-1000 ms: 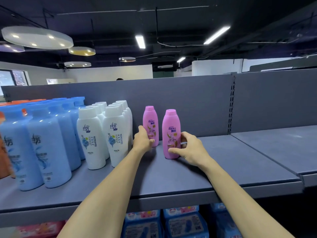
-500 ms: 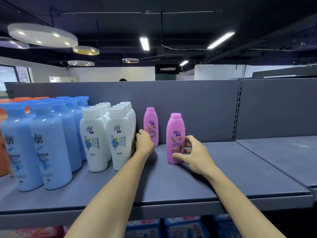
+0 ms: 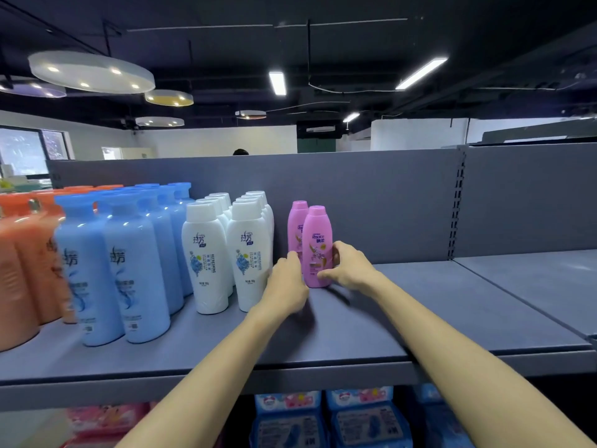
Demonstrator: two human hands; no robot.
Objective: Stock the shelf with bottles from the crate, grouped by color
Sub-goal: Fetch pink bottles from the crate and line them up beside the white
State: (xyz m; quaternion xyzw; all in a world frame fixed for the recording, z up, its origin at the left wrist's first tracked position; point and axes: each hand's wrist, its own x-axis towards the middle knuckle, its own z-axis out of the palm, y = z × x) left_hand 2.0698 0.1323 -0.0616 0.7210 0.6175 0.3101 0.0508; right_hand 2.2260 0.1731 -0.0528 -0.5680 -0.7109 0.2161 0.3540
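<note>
Grey shelf (image 3: 420,318), inspected left to right. Far left: orange bottles (image 3: 19,270), upright, partly cut off by the frame edge. Next: blue bottles (image 3: 135,270) in two rows running front to back, all upright, caps on. Next: white bottles (image 3: 206,257) in two rows of the same kind, upright, caps on, just beside the blue group. Contents of the bottles cannot be told, as the walls are opaque.

Right of the white group stand two pink bottles: the rear pink bottle (image 3: 295,234) near the back panel, and the front pink bottle (image 3: 318,247) standing upright on the shelf directly before it and partly covering it.

The left hand (image 3: 287,282) lies at the left side of the pink pair, fingers curled; whether it grips either bottle cannot be told. The right hand (image 3: 347,268) has its fingers wrapped round the lower body of the front pink bottle.

Below the shelf: pink packs (image 3: 106,421) at left, blue packs (image 3: 329,418) at centre.
</note>
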